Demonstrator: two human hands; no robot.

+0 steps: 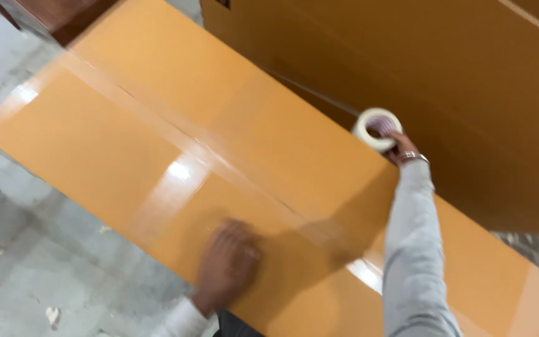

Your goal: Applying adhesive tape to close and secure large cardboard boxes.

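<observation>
Left hand (pixel 227 265) flat on carton (pixel 157 143), tape roll (pixel 377 128) in right hand (pixel 399 148).

sleeves: long, pale grey | right wrist (pixel 412 157): metal bangle

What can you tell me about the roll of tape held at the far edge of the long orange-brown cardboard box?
The roll of pale, off-white packing tape is a ring with a darker pinkish core showing through its open middle. It looks partly used. It is tilted, its opening facing the camera, at the far edge of the long orange-brown cardboard box, just in front of a second, larger carton. The right hand grips it, fingers hooked into the core. The picture is slightly blurred.
</observation>
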